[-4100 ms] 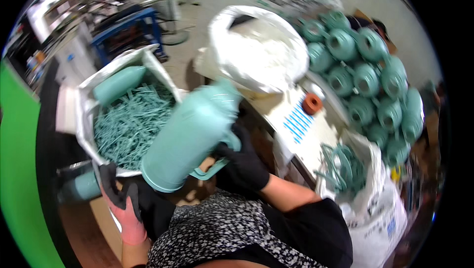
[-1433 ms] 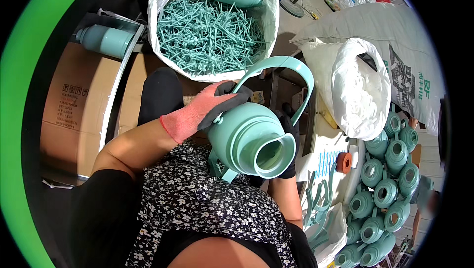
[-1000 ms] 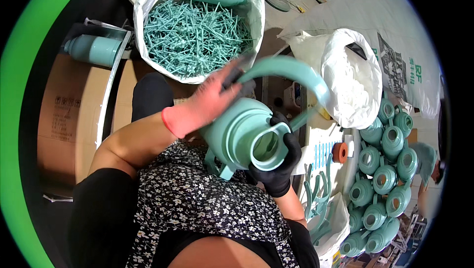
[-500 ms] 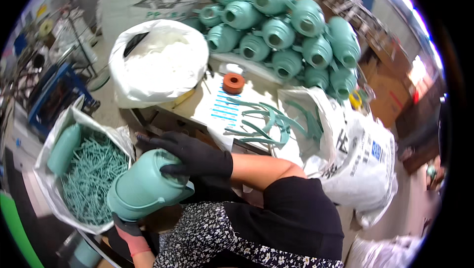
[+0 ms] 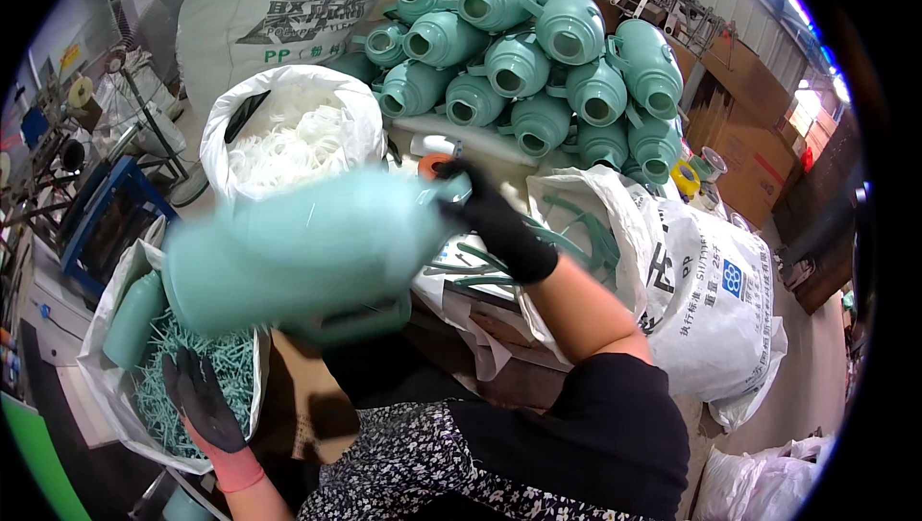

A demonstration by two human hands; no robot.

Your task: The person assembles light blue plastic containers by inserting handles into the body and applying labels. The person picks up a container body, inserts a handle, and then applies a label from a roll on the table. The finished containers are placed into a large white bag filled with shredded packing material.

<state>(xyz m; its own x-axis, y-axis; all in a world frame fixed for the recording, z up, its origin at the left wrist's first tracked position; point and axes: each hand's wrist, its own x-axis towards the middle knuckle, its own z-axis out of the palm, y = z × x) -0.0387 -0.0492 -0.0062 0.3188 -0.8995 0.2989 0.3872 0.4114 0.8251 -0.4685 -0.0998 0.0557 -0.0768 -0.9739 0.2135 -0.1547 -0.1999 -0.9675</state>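
Observation:
A teal plastic thermos flask shell (image 5: 298,242), blurred by motion, is tilted on its side in front of me, its handle pointing down. My right hand (image 5: 495,223), in a black glove, is closed round its neck end at the right. Below the shell's wide end my left hand (image 5: 206,404), in a grey and pink glove, has its fingers stretched out and holds nothing. That hand is over a white sack (image 5: 104,367) of thin teal plastic scraps (image 5: 226,377), where another teal bottle-shaped piece (image 5: 137,319) lies.
Several teal flask shells (image 5: 514,65) are stacked at the back of the table. A white bag of pale plastic rings (image 5: 307,137) stands at the left, an orange tape roll (image 5: 434,164) behind my right hand. Right of the table is a large white sack (image 5: 711,300); teal strips (image 5: 600,242) lie nearby.
The flask shell has risen and moved forward and right, swinging toward horizontal. My left hand has let go of its base; my right hand has shifted forward and right with the neck.

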